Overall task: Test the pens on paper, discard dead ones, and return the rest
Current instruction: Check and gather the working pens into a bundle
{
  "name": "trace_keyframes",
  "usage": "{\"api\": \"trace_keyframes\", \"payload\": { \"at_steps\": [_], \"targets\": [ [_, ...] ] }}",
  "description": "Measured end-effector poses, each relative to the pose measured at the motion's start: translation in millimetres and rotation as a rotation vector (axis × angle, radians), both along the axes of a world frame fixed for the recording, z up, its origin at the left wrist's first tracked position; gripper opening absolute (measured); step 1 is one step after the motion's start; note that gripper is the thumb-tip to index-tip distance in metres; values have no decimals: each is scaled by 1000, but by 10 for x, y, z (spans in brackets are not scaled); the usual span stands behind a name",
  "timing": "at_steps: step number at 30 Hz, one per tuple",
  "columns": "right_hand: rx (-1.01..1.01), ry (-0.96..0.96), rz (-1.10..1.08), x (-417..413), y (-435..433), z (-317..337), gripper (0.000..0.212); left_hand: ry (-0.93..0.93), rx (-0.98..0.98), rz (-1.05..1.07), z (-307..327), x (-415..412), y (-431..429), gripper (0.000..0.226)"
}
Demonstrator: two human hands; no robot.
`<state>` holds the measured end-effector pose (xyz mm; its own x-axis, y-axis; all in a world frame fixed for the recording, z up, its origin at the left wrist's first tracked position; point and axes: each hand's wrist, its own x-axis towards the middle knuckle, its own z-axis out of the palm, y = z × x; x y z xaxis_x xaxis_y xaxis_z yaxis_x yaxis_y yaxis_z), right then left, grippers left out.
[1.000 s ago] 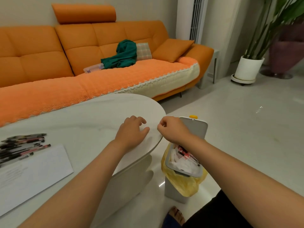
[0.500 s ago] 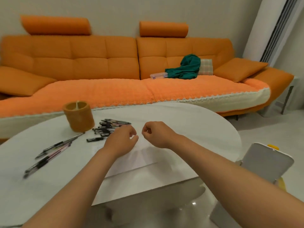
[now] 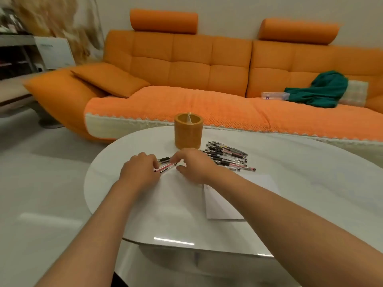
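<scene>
We are pinching a slim pink pen at both ends, left hand and right hand curling round it above the glossy white oval table. More thin plastic pens are lying heaped beside a matte orange cylindrical pot, touching the flat white paper, whose faint marks are unreadable.

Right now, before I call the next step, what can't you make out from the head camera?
All from the head view.
Pink pen: both ends covered by fingers of the left hand and right hand; cap and tip hidden.
Paper: test marks too faint and small to read.
Pen pile: overlapping and blurred, no count possible.
Pen holder: its near wall hides the inside.
</scene>
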<state>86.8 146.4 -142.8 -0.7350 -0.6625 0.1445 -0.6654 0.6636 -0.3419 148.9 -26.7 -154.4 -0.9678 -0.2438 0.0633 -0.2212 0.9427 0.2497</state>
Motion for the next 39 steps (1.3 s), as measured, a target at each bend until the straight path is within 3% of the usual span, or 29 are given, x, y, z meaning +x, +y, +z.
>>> {"api": "trace_keyframes", "payload": {
  "at_steps": [9, 14, 16, 21, 25, 30, 39],
  "targets": [
    [59, 172, 136, -63, -363, -245, 17, 21, 34, -56, -73, 110, -192, 6],
    [60, 141, 172, -25, -317, -262, 12, 54, -9, -118, -37, 118, -170, 15],
    [36, 91, 159, 4, -273, -236, 11, 70, 21, -135, -17, 117, -150, 9],
    [-37, -25, 36, 25, -15, -71, 6, 67, 135, -151, 66, 118, -45, 20],
    [-58, -8, -25, -6, 318, -25, 5, 12, 181, -194, 91, 64, 169, 20],
    [-37, 9, -28, -13, 714, -83, 23, 37, 237, -294, 91, -74, 586, 14],
    [-13, 94, -88, -130, 1278, -164, 18, 43, 200, -429, 54, -324, 1041, 18]
  ]
}}
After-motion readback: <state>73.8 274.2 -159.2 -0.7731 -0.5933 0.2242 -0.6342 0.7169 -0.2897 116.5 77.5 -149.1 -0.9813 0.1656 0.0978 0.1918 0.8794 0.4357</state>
